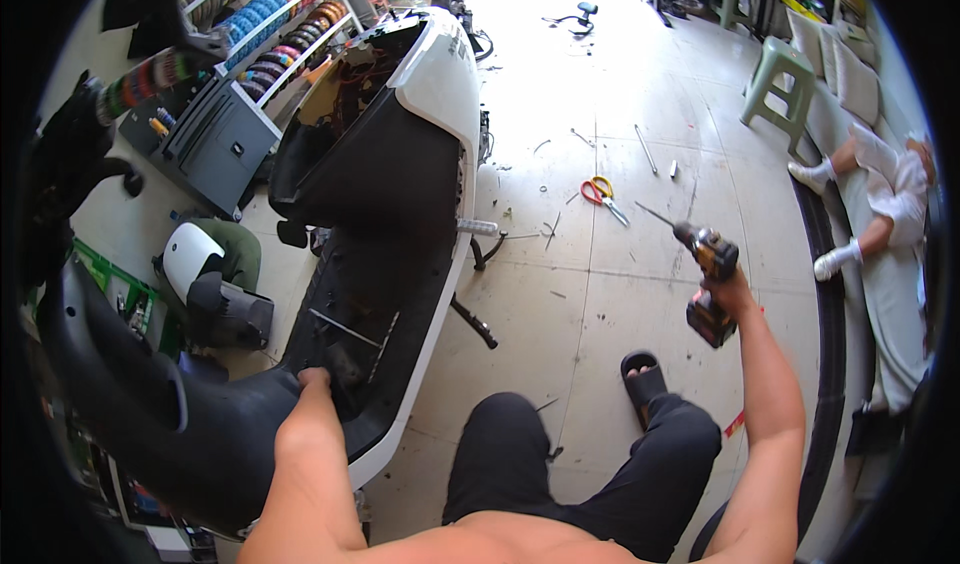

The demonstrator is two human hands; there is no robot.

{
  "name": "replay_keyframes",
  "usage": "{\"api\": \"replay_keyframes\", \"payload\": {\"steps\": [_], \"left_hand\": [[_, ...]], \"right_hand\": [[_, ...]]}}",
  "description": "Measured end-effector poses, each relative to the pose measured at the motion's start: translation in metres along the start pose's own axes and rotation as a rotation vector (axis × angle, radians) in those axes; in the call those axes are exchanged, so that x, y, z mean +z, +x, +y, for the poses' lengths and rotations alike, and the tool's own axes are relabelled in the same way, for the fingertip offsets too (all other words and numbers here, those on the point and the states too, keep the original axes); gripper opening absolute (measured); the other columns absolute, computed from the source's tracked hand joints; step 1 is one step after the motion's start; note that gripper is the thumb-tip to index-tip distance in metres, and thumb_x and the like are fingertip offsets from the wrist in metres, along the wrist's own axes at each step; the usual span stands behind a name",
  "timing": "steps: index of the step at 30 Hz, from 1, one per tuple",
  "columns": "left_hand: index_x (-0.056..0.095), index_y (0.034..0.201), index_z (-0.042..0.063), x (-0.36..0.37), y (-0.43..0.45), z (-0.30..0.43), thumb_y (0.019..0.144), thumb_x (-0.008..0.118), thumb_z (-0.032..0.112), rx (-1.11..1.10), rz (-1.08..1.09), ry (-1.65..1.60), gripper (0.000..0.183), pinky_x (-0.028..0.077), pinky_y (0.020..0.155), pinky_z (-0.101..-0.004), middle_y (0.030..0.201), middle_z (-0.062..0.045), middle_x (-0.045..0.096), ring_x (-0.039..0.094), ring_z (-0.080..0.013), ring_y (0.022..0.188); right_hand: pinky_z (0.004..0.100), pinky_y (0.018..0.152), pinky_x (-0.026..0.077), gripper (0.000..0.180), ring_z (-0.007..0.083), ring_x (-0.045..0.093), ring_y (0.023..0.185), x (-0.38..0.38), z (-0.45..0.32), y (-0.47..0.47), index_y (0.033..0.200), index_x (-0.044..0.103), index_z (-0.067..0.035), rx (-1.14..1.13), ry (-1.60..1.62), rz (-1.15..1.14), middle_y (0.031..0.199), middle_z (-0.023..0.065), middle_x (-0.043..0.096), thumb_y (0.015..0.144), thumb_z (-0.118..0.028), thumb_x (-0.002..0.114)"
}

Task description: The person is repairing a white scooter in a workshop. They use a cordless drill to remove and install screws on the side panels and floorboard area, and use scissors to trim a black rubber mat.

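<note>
My right hand (731, 294) grips a cordless drill (712, 253), raised above the floor on my right. A long thin bit (655, 214) points from its chuck towards the upper left. On the other side, my left hand (313, 376) reaches down to the black front panel (232, 414) of a scooter, where it meets the footboard (352, 279). Its fingers are mostly hidden, so whether they hold anything is unclear. Two thin rods (346, 327) lie on the footboard just beyond that hand. The scooter's white rear body (442, 69) stands open at the top, with wiring showing inside.
Red-and-yellow-handled scissors (604, 198), a metal rod (645, 148) and scraps lie on the tiled floor. A grey cabinet (217, 144) and a rack of coiled wire or tape (281, 20) stand beyond the scooter. At right are a green stool (784, 76) and a seated person's legs (844, 166).
</note>
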State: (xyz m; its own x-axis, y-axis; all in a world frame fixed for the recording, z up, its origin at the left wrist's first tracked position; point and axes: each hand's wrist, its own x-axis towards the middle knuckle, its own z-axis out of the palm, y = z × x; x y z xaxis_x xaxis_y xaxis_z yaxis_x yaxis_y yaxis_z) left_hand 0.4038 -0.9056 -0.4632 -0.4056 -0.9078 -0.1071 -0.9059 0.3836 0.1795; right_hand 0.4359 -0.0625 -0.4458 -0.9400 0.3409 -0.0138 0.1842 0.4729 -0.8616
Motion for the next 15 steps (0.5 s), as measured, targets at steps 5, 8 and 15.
{"api": "replay_keyframes", "payload": {"steps": [5,8,15], "left_hand": [[0.062,0.106,-0.003,0.005,0.013,-0.012,0.086,0.060,0.031,0.075,0.105,0.125,0.039,0.049,0.086,-0.0416,0.107,-0.022,0.065,0.063,-0.0365,0.100],[0.065,0.097,-0.004,0.004,-0.004,-0.016,0.082,0.066,0.039,0.128,0.086,-0.401,0.046,0.048,0.078,-0.0408,0.095,-0.020,0.067,0.065,-0.0325,0.088],[0.065,0.088,-0.006,-0.010,-0.075,0.009,0.074,0.074,0.020,0.212,0.179,-0.270,0.031,0.046,0.067,-0.0361,0.079,-0.012,0.066,0.063,-0.0226,0.072]], "right_hand": [[0.0313,0.070,0.048,0.025,0.0160,0.060,0.078,0.040,0.095,0.046,0.095,0.061,-0.001,0.030,-0.030,0.038,0.084,0.0033,0.061,0.070,-0.002,0.062],[0.0312,0.071,0.047,0.022,0.0147,0.058,0.076,0.086,0.117,0.090,0.095,0.058,-0.002,-0.120,0.189,0.144,0.081,0.0025,0.058,0.074,-0.003,0.061],[0.0332,0.082,0.048,0.027,0.0168,0.060,0.086,0.149,0.201,0.223,0.104,0.059,-0.001,-0.122,0.356,0.291,0.095,0.0062,0.063,0.080,-0.011,0.068]]}}
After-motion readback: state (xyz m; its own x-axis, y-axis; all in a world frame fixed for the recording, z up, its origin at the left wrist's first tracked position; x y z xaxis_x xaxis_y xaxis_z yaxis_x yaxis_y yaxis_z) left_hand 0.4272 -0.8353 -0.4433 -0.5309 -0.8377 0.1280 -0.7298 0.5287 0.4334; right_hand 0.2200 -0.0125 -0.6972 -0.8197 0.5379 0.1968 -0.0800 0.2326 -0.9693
